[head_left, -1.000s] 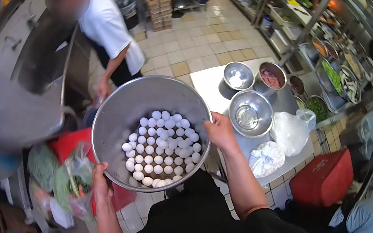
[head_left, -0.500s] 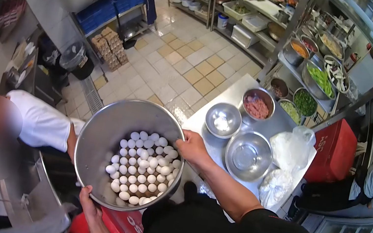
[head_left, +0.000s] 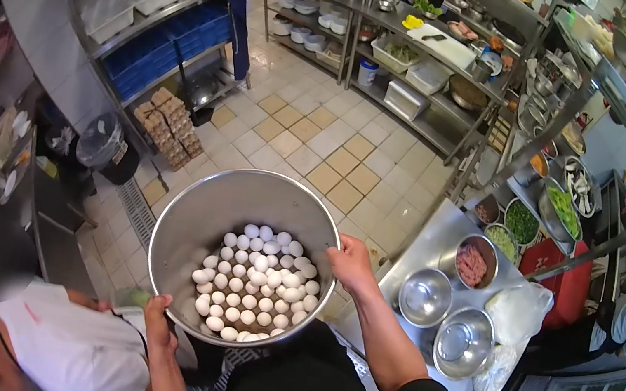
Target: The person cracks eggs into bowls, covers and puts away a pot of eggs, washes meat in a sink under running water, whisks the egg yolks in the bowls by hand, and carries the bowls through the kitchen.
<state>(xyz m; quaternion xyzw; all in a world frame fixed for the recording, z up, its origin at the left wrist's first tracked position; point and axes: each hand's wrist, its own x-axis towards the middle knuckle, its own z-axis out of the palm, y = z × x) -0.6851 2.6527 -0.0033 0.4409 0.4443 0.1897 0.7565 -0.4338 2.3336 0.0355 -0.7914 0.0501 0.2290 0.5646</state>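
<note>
Two-handed hold observed, the left hand (head_left: 160, 325) reaching up from the bottom edge and the right hand (head_left: 351, 263) from lower right, each pinching the rim of a round grey metal pot (head_left: 190, 228) at the frame's lower centre, smooth white eggs (head_left: 236, 284) massed over its base.

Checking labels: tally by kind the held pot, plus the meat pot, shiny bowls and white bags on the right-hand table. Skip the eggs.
Held pot: 1
Meat pot: 1
Shiny bowls: 2
White bags: 2
Total: 6
</note>
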